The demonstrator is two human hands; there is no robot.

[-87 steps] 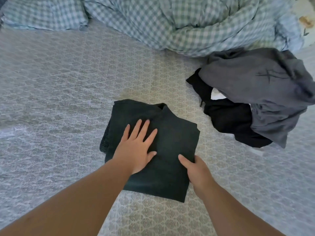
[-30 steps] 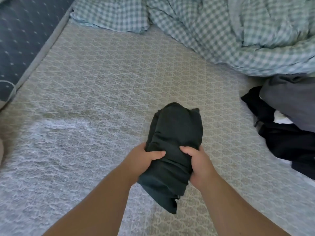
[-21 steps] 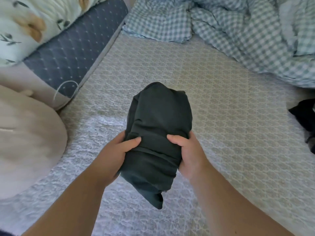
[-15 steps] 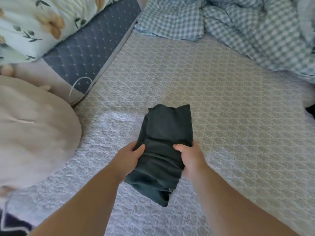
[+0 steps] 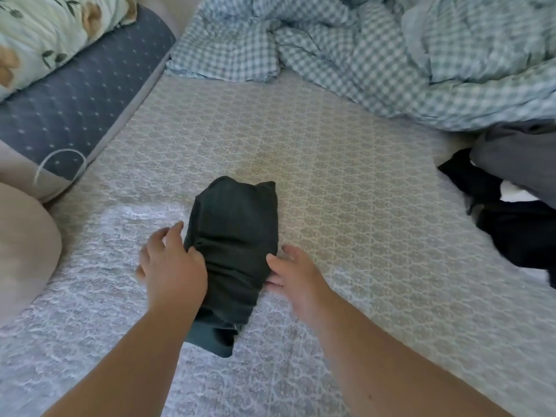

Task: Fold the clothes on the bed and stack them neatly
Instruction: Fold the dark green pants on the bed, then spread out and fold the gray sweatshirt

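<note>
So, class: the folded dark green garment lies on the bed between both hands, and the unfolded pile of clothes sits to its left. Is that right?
Not quite. The head view shows the pile of clothes to the right of the dark green garment, not the left. The garment does lie on the bed between the left hand and right hand.

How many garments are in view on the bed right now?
3: a dark green folded garment between both hands, and a grey garment over a black garment at the right edge. More may be hidden there.

Clothes pile [image 5: 517, 206] perhaps edge-cropped
</note>
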